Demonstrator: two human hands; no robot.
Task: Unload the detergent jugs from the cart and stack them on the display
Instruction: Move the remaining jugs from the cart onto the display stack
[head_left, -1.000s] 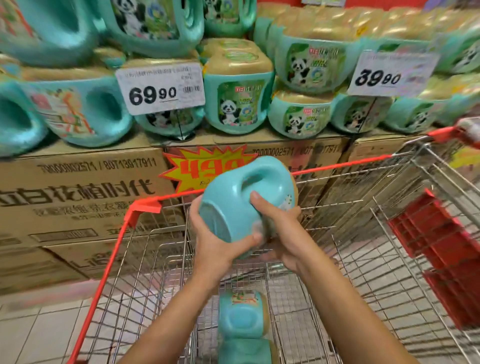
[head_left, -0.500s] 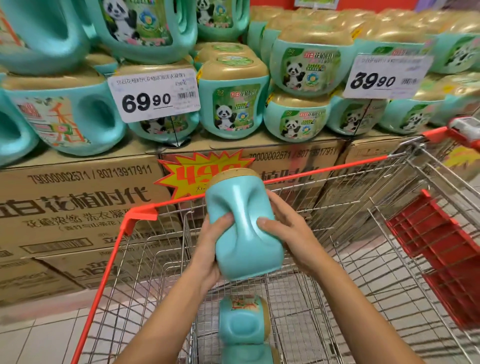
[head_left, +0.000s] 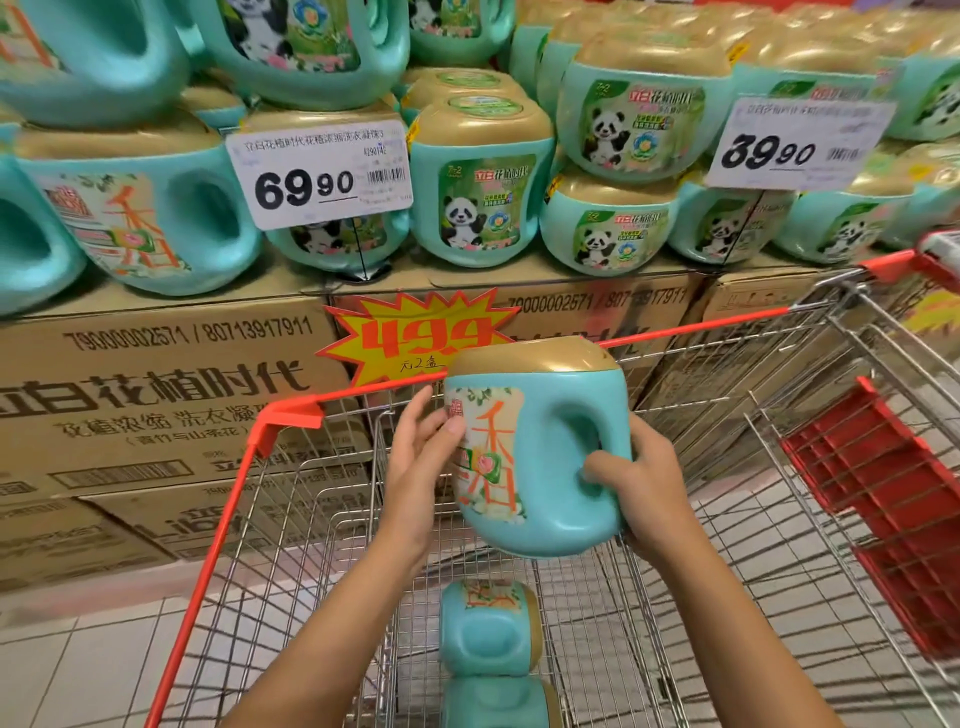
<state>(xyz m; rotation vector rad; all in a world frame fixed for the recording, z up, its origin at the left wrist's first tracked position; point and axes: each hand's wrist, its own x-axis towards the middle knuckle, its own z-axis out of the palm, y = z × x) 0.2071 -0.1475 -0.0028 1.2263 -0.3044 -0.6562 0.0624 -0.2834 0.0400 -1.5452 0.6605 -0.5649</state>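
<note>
**Jug up out of the cart, display next**

I am holding one detergent jug (head_left: 535, 452) upright in mid-frame, gold cap on top, above the cart (head_left: 291, 415) and clear of its wires. My right hand (head_left: 644, 483) is gripping it, thumb hooked into the handle hollow and fingers wrapped round the far side. My left hand (head_left: 415, 467) is pressing on the label side, fingers mostly straight, steadying rather than grasping.

I am judging this as the carry step. The next move is calling for a lift up and forward to a level spot among the stacked jugs (head_left: 145, 218) at upper left, label outward.

Two more jugs (head_left: 488, 629) are lying in the cart basket at lower centre. The display is standing on cardboard cartons (head_left: 156, 395), carrying two price cards (head_left: 319, 174) and a yellow starburst sign (head_left: 415, 332). Pale floor tiles (head_left: 67, 665) are showing at lower left.
</note>
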